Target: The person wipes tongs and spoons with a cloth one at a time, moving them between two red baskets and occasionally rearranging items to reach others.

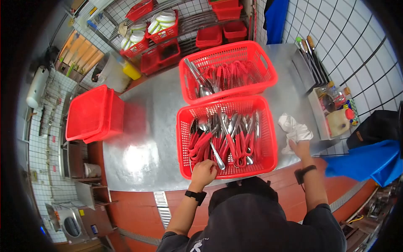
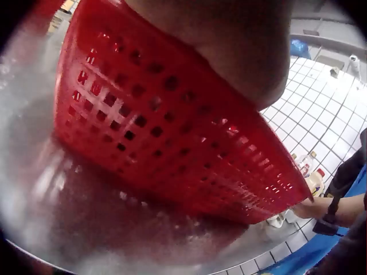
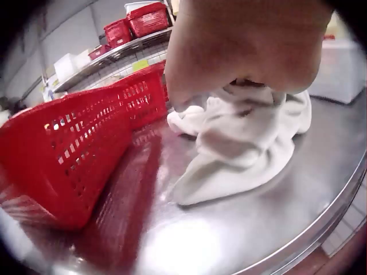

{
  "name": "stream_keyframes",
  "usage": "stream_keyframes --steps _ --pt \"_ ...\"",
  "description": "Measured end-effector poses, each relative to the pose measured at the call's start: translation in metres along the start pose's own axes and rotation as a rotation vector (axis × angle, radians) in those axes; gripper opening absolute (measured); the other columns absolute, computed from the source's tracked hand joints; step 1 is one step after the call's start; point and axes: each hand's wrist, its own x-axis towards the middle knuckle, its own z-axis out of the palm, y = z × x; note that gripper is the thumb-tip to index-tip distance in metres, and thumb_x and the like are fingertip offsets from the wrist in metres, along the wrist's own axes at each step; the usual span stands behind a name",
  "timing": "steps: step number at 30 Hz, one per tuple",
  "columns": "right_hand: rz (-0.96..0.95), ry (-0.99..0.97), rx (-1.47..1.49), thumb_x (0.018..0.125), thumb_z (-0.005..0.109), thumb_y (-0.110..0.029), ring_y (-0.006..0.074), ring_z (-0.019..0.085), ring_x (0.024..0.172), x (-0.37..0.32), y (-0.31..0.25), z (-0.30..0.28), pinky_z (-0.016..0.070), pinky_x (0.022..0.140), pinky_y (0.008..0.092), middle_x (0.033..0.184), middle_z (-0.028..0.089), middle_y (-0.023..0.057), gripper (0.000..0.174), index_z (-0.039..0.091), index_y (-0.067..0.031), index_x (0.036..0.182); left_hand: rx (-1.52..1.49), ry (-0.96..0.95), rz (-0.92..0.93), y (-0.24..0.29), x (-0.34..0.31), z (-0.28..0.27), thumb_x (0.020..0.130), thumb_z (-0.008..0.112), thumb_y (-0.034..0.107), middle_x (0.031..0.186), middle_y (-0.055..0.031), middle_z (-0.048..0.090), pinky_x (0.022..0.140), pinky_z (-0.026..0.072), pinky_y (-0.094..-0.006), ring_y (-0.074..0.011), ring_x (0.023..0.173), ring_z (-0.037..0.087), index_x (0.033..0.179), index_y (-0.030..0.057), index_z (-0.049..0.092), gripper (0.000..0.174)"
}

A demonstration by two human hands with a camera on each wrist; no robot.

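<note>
A red perforated basket point(image 1: 268, 138) holds many red-handled tongs point(image 1: 237, 143) and several metal spoons, one with its handle point(image 1: 217, 155) leaning toward the near side. At this basket's near left rim is my left hand point(image 1: 203, 173), its fingers bent over the edge. In the left wrist view the hand point(image 2: 229, 46) overlaps the basket wall point(image 2: 143, 114) and its fingertips are hidden, so I cannot tell whether they hold anything. To the right of the basket, my right hand point(image 1: 301, 149) grips a crumpled white cloth point(image 1: 296, 129), which lies bunched on the metal table point(image 3: 189, 235).
Behind the front basket stands a second red basket point(image 1: 268, 75) with tongs and spoons. Stacked red bins point(image 1: 94, 113) sit at the table's left end. A white box point(image 1: 321, 115) with bottles lines the right edge, and shelves point(image 1: 193, 25) with red baskets stand beyond.
</note>
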Motion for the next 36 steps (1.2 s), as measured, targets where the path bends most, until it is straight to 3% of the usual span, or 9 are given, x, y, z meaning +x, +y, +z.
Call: stream_keyframes --steps 1,3,6,15,22,27,30,34,36 --pt "0.168 -0.085 0.048 0.076 0.070 -0.034 0.0450 0.047 0.116 0.002 -0.004 0.012 0.0350 0.101 0.0492 0.123 0.053 0.0273 0.059 0.055 0.0008 0.122 0.004 -0.028 -0.015 -0.002 0.000 -0.001 0.073 0.061 0.012 0.080 -0.0095 0.065 0.067 0.0489 -0.0413 -0.0297 0.076 0.063 0.080 0.0063 0.064 0.010" --pt "0.148 -0.025 0.105 0.075 0.071 -0.034 0.0458 0.041 0.123 0.010 0.004 0.047 0.0296 0.105 0.0502 0.131 0.048 0.0266 0.069 0.048 0.0001 0.130 0.041 -0.063 -0.034 -0.002 0.001 -0.001 0.072 0.061 0.011 0.080 -0.0106 0.064 0.068 0.0495 -0.0423 -0.0305 0.076 0.063 0.082 0.0057 0.064 0.011" --pt "0.150 0.266 -0.085 0.073 0.072 -0.031 0.0442 0.033 0.131 0.021 -0.012 0.059 0.0238 0.110 0.0514 0.141 0.039 0.0251 0.079 0.039 0.0009 0.138 0.056 -0.111 -0.051 0.005 0.005 -0.003 0.072 0.061 0.010 0.081 -0.0109 0.064 0.070 0.0491 -0.0429 -0.0311 0.077 0.063 0.082 0.0053 0.064 0.012" --pt "0.334 0.394 -0.127 0.072 0.068 -0.029 0.0460 0.035 0.128 0.054 -0.029 0.058 0.0258 0.108 0.0527 0.136 0.045 0.0268 0.071 0.046 0.0020 0.132 0.138 -0.274 -0.006 0.042 0.040 -0.055 0.072 0.066 0.005 0.084 -0.0099 0.066 0.071 0.0503 -0.0381 -0.0285 0.080 0.065 0.086 0.0063 0.064 0.014" --pt "0.393 0.476 -0.146 0.071 0.067 -0.027 0.0460 0.037 0.127 0.080 -0.031 0.053 0.0271 0.107 0.0535 0.133 0.047 0.0269 0.069 0.048 0.0025 0.130 0.334 -0.100 0.014 0.041 0.174 -0.132 0.073 0.064 0.002 0.082 -0.0129 0.063 0.070 0.0502 -0.0395 -0.0305 0.075 0.063 0.093 0.0039 0.064 0.020" --pt "0.406 0.484 -0.136 0.071 0.065 -0.026 0.0466 0.036 0.128 0.086 -0.028 0.057 0.0262 0.108 0.0531 0.135 0.045 0.0271 0.069 0.047 0.0016 0.132 0.401 -0.169 0.097 0.009 0.320 -0.133 0.080 0.064 0.010 0.102 -0.0171 0.063 0.080 0.0505 -0.0404 -0.0328 0.090 0.062 0.111 0.0059 0.061 0.032" --pt "0.375 0.508 -0.101 0.072 0.064 -0.025 0.0472 0.035 0.128 0.091 -0.033 0.048 0.0243 0.109 0.0536 0.135 0.044 0.0271 0.069 0.046 0.0006 0.133 0.450 -0.320 -0.096 -0.019 0.408 -0.105 0.085 0.060 0.020 0.109 -0.0220 0.064 0.087 0.0491 -0.0425 -0.0367 0.103 0.061 0.111 0.0028 0.062 0.032" --pt "0.391 0.486 -0.001 0.074 0.064 -0.026 0.0464 0.035 0.129 0.085 -0.025 0.060 0.0221 0.110 0.0541 0.135 0.044 0.0265 0.069 0.044 0.0001 0.134 0.666 -0.497 -0.393 -0.064 0.459 -0.068 0.088 0.056 0.029 0.102 -0.0215 0.067 0.082 0.0511 -0.0444 -0.0370 0.096 0.064 0.108 0.0017 0.063 0.035" --pt "0.381 0.478 -0.006 0.075 0.064 -0.026 0.0461 0.035 0.129 0.085 -0.023 0.060 0.0221 0.110 0.0536 0.135 0.045 0.0258 0.067 0.046 -0.0002 0.133 0.602 -0.705 -0.609 -0.061 0.467 -0.057 0.087 0.053 0.029 0.090 -0.0195 0.068 0.075 0.0522 -0.0429 -0.0354 0.082 0.067 0.113 -0.0016 0.061 0.040"
